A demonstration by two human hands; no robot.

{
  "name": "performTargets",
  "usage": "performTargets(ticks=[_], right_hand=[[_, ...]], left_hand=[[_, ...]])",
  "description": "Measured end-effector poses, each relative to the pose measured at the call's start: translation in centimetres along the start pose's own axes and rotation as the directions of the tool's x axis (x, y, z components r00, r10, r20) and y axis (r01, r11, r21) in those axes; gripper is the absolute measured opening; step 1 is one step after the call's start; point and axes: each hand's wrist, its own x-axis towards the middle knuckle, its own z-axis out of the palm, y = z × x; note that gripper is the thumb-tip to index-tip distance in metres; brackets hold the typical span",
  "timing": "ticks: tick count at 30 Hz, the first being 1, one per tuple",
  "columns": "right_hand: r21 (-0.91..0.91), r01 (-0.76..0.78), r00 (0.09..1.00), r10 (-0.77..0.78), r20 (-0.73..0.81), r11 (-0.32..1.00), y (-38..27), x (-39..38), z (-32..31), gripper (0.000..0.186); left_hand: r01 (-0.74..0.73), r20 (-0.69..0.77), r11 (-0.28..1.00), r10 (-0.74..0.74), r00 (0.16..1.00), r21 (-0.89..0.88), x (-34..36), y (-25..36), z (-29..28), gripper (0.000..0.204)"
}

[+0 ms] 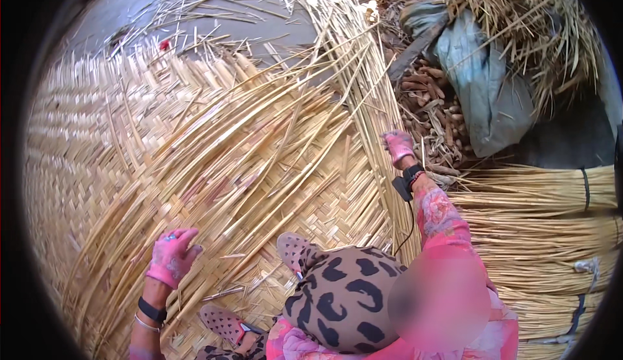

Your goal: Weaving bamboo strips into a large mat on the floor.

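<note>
My left hand (172, 256), in a pink fingerless-looking glove, hovers over loose reed strips at the near left. Its thumb stands apart from the bent fingers, and nothing shows between them. My right hand (398, 146), gloved alike, is stretched forward at the right edge of a long pile of reeds (366, 94). Its fingers look curled in; whatever they may hold is too small to make out. Between the hands, a curved spread of loose reed strips (240, 146) lies across a woven reed mat (65, 185).
Tied bundles of reeds (532, 230) lie at the right. Beyond them are a bluish plastic sheet (480, 87), dry straw (519, 10) and brown husks (435, 100). Reed scraps litter the grey floor (156, 16) at the far left. My shoes (295, 251) rest on the mat.
</note>
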Motion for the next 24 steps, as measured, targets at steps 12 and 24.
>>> performTargets(ticks=[12,24], right_hand=[[-0.761,-0.198,0.966,-0.008,-0.258,0.618,8.1,-3.1,-3.9,0.028],[-0.491,0.125,0.964,-0.223,-0.146,0.862,8.3,-4.5,-4.0,0.029]], left_hand=[[-0.160,0.126,0.942,0.205,0.971,-0.294,-2.2,13.9,-0.4,0.032],[-0.057,0.187,0.941,0.125,0.974,-0.332,-3.6,16.6,0.8,0.027]])
